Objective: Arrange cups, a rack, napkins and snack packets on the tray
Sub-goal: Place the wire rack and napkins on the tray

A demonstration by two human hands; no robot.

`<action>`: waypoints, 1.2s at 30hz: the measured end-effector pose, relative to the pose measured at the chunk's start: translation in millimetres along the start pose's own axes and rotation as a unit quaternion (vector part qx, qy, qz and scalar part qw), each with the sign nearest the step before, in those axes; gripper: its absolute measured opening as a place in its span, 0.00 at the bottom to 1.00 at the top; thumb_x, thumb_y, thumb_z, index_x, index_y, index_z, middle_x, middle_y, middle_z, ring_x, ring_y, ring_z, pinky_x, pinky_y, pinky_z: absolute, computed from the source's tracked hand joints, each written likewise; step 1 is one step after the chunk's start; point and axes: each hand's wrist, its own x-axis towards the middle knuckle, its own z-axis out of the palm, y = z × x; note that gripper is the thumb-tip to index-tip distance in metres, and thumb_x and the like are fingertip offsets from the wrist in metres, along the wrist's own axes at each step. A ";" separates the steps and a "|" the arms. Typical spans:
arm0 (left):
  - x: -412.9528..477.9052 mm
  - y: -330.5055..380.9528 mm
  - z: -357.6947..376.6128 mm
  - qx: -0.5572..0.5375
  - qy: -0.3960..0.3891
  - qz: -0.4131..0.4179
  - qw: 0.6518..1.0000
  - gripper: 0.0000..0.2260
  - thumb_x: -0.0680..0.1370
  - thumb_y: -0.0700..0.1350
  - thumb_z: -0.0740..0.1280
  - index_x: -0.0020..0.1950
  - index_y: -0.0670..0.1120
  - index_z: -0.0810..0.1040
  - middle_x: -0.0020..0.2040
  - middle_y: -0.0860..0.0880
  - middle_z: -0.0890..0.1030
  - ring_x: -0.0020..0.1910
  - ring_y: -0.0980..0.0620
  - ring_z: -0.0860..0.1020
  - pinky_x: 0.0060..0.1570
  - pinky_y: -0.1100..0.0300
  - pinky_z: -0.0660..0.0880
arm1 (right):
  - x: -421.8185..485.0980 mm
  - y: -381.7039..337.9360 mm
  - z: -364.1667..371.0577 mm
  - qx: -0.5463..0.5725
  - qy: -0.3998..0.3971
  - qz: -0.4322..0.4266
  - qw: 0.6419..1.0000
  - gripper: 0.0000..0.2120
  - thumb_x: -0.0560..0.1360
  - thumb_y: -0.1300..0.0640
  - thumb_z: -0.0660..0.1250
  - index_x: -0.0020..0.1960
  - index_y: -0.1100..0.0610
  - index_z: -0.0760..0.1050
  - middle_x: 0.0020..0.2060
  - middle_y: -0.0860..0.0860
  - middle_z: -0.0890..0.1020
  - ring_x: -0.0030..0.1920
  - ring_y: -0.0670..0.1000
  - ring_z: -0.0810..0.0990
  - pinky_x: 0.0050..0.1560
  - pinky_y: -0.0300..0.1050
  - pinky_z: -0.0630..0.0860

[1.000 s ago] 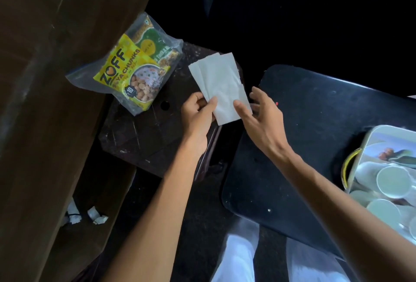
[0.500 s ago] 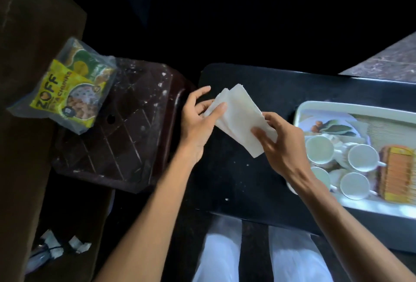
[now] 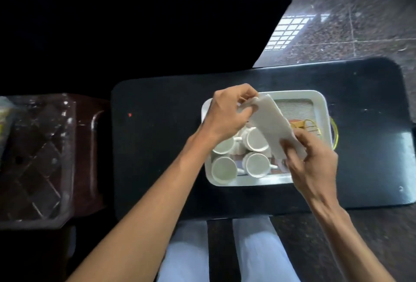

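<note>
A white rectangular tray (image 3: 320,110) lies on a black table (image 3: 157,142). Several white cups (image 3: 256,164) stand in its left half. A yellow wire rack (image 3: 309,125) with an orange packet shows at the tray's right, mostly hidden. Both hands hold a stack of white napkins (image 3: 272,124) above the tray. My left hand (image 3: 229,113) pinches the stack's upper left end. My right hand (image 3: 313,158) grips its lower right end, over the tray's front right corner.
A dark red plastic stool (image 3: 45,158) stands left of the table, with a snack bag's edge (image 3: 3,115) barely showing at the frame's left. Speckled stone floor (image 3: 360,23) lies beyond the table. My white trouser legs (image 3: 258,248) are below the table's near edge.
Both hands carried the napkins right, from over the stool to above the tray. The view swung right too, so the snack bag slid almost out of frame.
</note>
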 end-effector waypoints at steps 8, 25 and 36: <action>29.5 46.4 89.6 0.038 -0.004 0.103 0.994 0.06 0.75 0.37 0.74 0.51 0.39 0.84 0.46 0.44 0.86 0.45 0.44 0.83 0.48 0.50 0.81 | -6.4 49.3 -48.6 -0.040 0.115 0.033 0.992 0.10 0.76 0.66 0.69 0.57 0.62 0.82 0.47 0.56 0.82 0.46 0.45 0.75 0.44 0.48 0.79; 49.5 8.0 153.0 0.072 -0.101 -0.015 0.992 0.06 0.79 0.38 0.69 0.55 0.40 0.84 0.49 0.43 0.86 0.50 0.46 0.83 0.53 0.47 0.81 | -6.1 90.4 -31.8 -0.137 0.062 0.058 0.987 0.10 0.74 0.58 0.73 0.54 0.56 0.78 0.41 0.52 0.84 0.38 0.55 0.81 0.34 0.46 0.77; 42.2 -0.5 147.8 0.106 -0.109 -0.024 0.988 0.20 0.79 0.39 0.69 0.71 0.45 0.75 0.65 0.44 0.81 0.66 0.47 0.77 0.68 0.52 0.73 | -0.1 88.8 -27.3 -0.168 0.032 0.038 0.985 0.15 0.74 0.50 0.73 0.58 0.54 0.77 0.46 0.50 0.81 0.43 0.52 0.80 0.33 0.43 0.74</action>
